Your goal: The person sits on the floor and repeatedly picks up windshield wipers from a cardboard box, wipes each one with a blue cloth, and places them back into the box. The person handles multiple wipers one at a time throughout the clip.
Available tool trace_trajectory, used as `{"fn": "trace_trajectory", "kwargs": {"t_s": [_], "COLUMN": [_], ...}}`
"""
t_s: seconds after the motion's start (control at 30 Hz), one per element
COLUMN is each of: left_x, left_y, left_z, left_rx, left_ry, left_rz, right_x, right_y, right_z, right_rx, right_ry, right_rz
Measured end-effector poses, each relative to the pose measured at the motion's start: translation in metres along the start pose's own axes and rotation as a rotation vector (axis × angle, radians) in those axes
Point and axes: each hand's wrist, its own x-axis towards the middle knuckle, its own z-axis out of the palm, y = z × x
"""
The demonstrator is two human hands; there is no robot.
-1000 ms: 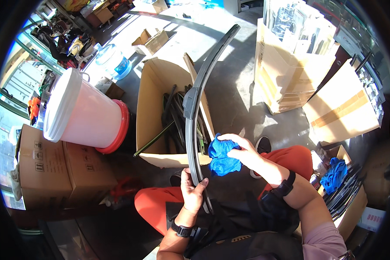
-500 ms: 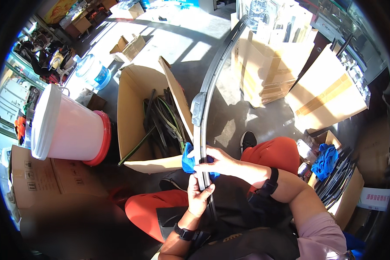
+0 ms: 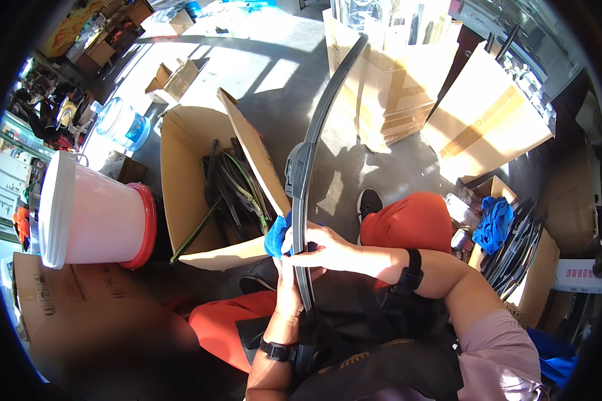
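Plainly, the bucket [image 3: 100, 217] stands at the left, with an open box [image 3: 180, 154] just to its right holding loose dark strips [image 3: 227, 184]. Next comes the blue cloth [image 3: 274, 239], soft and crumpled, showing mostly at the wiper's left edge; it should give readily under the fingers. The left hand [image 3: 288, 287] is closed round the wiper's near part, some fingers hidden. The wiper [image 3: 299, 200] rises from there, its far end free. It looks light, stiff along the spine yet springy in its bow; its thin edge may crease or tear, and the smooth back could slip. The spine, or the thicker clip [image 3: 294, 170] near the middle, would be the safest hold. The right hand [image 3: 324, 248] is drawn narrow, pinching cloth and wiper between thumb and fingers. Farther right, a carton [image 3: 394, 100] stands on the far side, and a bin [image 3: 543, 281] of more strips sits nearer.
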Motion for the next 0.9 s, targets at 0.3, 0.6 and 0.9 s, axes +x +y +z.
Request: {"fn": "trace_trajectory", "kwargs": {"t_s": [0.3, 0.6, 0.9], "left_x": [0.005, 0.045, 0.045], "left_y": [0.001, -0.005, -0.008], "left_z": [-0.019, -0.075, -0.081], "left_rx": [0.308, -0.204, -0.145], "left_ry": [-0.080, -0.079, 0.026], "left_rz": [0.215, 0.127, 0.063], "right_x": [-0.044, -0.174, -0.317], "right_y": [-0.017, -0.145, -0.124], "right_z": [0.000, -0.122, -0.129], "right_rx": [-0.050, 0.692, 0.213], "right_ry": [0.295, 0.917, 1.103], "right_rz": [-0.085, 0.051, 0.542]}}
